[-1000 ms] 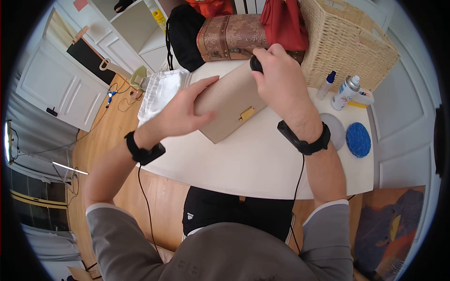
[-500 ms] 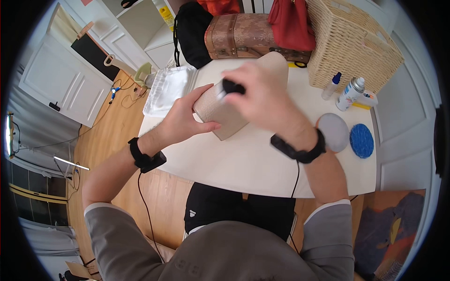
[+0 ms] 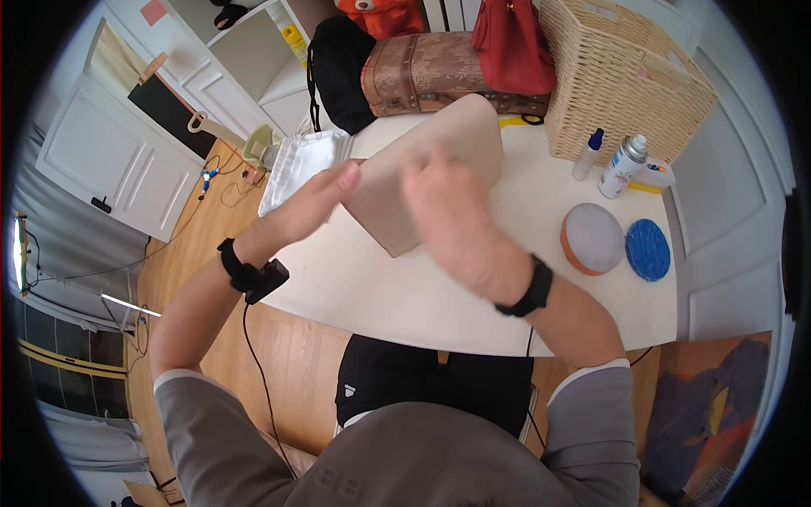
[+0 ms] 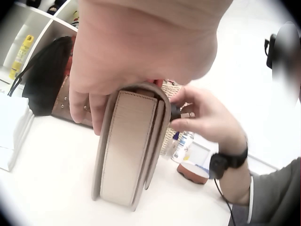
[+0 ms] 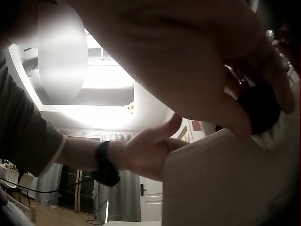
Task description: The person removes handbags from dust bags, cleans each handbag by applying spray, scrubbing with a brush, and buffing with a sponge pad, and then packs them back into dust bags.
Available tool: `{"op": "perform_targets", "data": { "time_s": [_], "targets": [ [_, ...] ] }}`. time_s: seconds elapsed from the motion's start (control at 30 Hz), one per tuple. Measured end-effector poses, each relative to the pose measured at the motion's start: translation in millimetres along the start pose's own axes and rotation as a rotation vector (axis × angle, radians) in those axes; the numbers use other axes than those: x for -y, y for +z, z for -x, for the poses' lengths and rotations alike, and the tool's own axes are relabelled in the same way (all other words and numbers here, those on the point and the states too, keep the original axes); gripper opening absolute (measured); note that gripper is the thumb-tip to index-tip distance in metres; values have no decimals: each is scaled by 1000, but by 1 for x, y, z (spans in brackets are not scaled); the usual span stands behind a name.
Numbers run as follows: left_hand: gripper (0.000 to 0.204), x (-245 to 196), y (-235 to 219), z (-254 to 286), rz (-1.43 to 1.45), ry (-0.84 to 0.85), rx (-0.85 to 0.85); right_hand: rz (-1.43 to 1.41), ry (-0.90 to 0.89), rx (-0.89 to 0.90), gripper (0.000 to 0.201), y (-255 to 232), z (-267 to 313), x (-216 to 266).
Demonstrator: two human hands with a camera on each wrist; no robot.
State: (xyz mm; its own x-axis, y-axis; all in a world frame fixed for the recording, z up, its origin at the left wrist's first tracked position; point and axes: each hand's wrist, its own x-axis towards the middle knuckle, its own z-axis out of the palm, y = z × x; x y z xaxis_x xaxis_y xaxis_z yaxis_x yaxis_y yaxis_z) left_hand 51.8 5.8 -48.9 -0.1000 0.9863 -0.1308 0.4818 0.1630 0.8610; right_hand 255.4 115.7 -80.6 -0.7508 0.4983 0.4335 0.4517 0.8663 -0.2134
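- Left hand [image 3: 308, 205]: fingers straight, touching beige bag [image 4: 129, 148]'s back near one end.
- Right hand [image 3: 454, 215]: fingers pinch black brush [image 5: 259, 108] at bag's front; blurred in head view.
- Bag: over white table [image 3: 372, 296], in front of brown trunk [image 3: 431, 68].

The head view looks steeply down and forward from over the near edge of the surface [image 3: 380, 304], far enough up to take in its far edge as well. The left wrist view sits very close behind the left hand [image 4: 146, 42], facing one narrow end of the beige bag [image 4: 127, 146] and the surface's right side. The right wrist view, close to the right hand [image 5: 193, 61], faces left and upward, past the surface's left edge to the ceiling [image 5: 110, 77]. All three share the bag and both hands.
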Motion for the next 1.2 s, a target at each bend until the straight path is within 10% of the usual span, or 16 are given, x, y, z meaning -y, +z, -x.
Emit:
{"op": "perform_targets", "data": {
  "time_s": [0.13, 0.27, 0.33, 0.47, 0.77, 1.2],
  "targets": [
    [79, 3, -10, -16, -155, -164, -24, -425, -378, 182, 36, 3, 15, 8],
    [80, -38, 16, -29, -242, -284, -27, -534, -259, 116, 40, -1, 4, -8],
    [80, -23, 18, -45, -508, -4, -213, -493, -198, 52, 42, -2, -8, -30],
    [84, -41, 7, -70, -757, -222, -90, -355, -58, -48, 40, -4, -33, -87],
    [80, -24, 11, -76, -600, -129, -119, -140, 284, -186, 44, -9, -45, -108],
    [61, 26, -5, -47, -375, 9, -334, -679, -307, 120, 43, 23, -3, -16]
  ]
}}
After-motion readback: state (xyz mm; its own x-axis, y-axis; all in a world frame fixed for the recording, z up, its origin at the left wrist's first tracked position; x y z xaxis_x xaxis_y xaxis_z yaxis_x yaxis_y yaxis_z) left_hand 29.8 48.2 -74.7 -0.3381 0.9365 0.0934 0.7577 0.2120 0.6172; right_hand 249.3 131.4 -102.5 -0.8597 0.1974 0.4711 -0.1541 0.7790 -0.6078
